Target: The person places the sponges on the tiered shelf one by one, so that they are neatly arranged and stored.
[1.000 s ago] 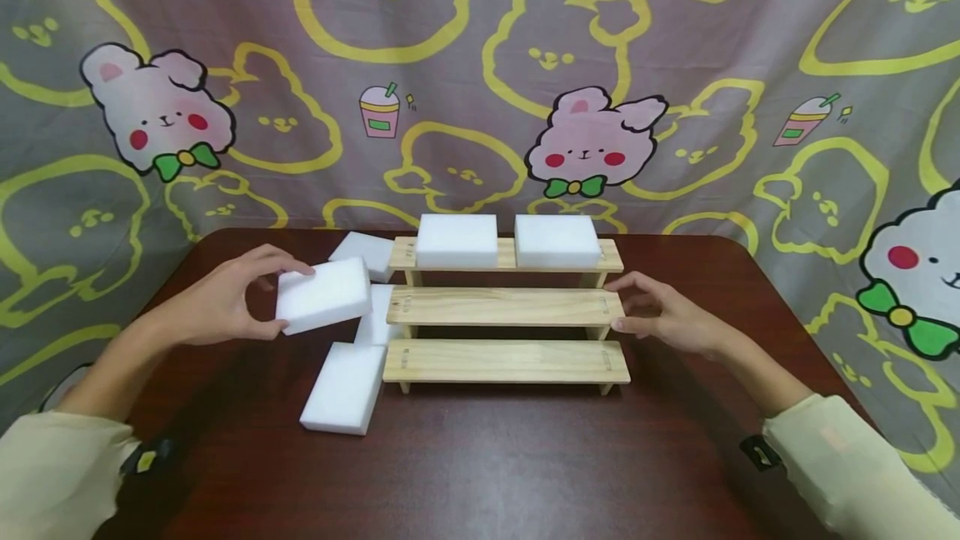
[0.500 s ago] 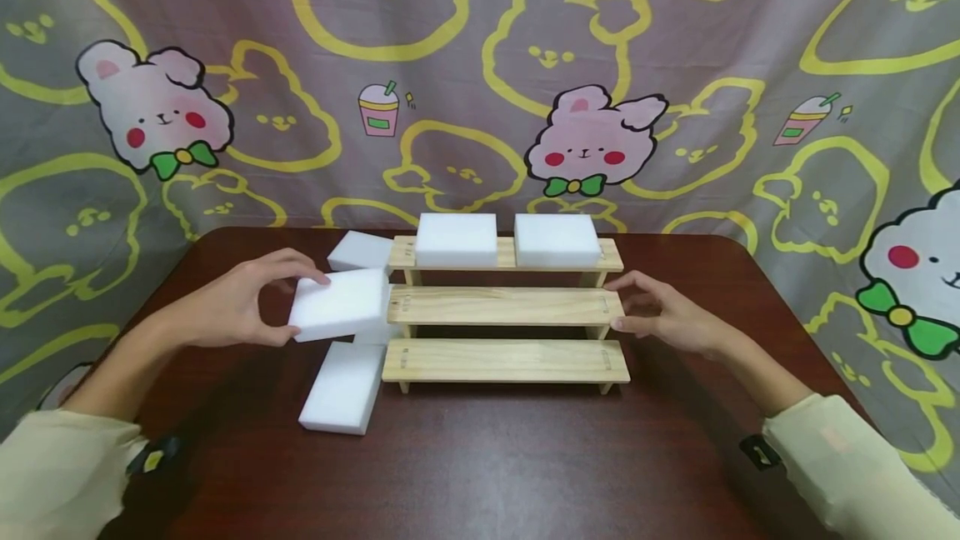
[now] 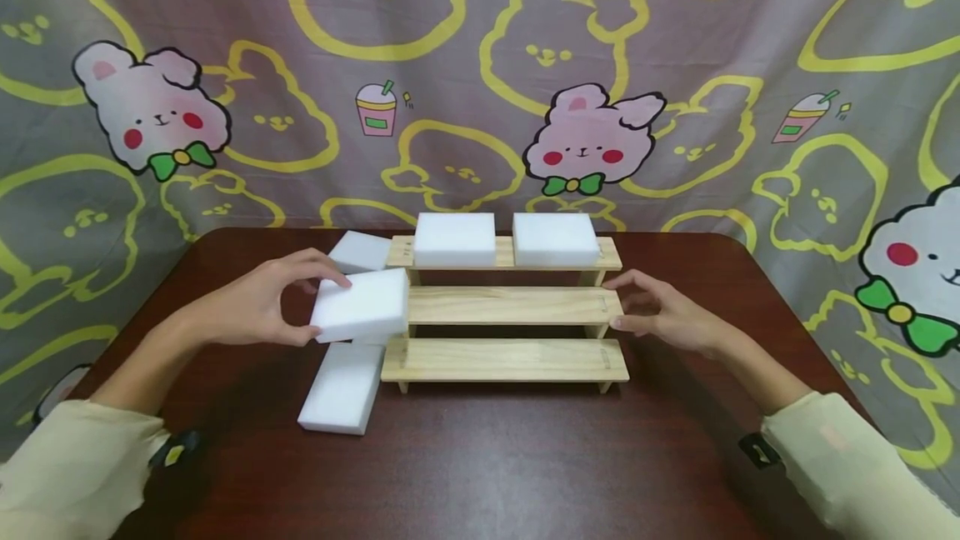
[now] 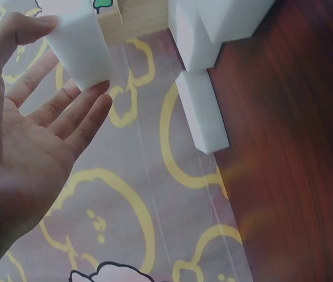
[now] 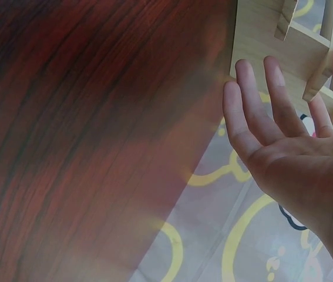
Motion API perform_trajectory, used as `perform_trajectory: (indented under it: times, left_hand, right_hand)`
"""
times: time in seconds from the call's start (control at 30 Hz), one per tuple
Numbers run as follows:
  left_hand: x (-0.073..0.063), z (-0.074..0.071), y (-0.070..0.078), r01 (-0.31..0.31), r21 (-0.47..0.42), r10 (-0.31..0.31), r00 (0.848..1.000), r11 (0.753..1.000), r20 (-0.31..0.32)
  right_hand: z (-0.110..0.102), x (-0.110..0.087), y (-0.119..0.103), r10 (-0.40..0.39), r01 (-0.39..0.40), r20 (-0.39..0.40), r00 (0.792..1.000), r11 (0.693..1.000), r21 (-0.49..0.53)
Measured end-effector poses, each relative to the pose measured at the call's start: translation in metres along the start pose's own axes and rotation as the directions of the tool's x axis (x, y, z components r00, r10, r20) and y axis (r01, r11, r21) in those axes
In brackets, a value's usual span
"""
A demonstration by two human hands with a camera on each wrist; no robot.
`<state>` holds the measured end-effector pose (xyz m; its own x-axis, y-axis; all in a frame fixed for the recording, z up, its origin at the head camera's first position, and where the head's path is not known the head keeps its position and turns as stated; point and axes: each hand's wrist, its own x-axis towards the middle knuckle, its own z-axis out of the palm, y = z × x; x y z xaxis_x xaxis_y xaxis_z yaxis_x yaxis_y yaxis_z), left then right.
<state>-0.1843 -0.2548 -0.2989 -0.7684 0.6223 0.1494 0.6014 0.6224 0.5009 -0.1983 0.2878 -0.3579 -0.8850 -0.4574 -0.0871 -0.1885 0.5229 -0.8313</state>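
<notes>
In the head view my left hand [image 3: 258, 298] pinches a white foam block [image 3: 362, 304] by its left end, thumb in front and fingers behind. The block's right end overlaps the left end of the middle tier of a three-tier wooden display rack [image 3: 510, 307]; whether it touches the board I cannot tell. In the left wrist view the foam block [image 4: 84, 50] sits between thumb and fingertips. My right hand [image 3: 667, 315] holds the right end of the middle tier between thumb and index finger. The right hand [image 5: 295, 141] has its other fingers extended in the right wrist view.
Two white foam blocks [image 3: 455, 238] stand side by side on the top tier. Left of the rack lie more foam blocks [image 3: 342, 388], one partly hidden under the held block. The dark red wooden table [image 3: 495, 465] meets a patterned curtain [image 3: 465, 65] behind.
My left hand has carried the foam block rightward, from left of the rack to over the middle tier's left end. The right hand has stayed at the rack's right end.
</notes>
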Motion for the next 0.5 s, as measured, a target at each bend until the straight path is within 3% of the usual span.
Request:
perform_trajectory:
  times: [0.5]
  left_hand:
    - [0.024, 0.017, 0.015, -0.076, -0.033, 0.077, 0.996, 0.997, 0.045]
  right_hand:
    - [0.000, 0.000, -0.001, 0.004, -0.004, 0.005, 1.000, 1.000, -0.013]
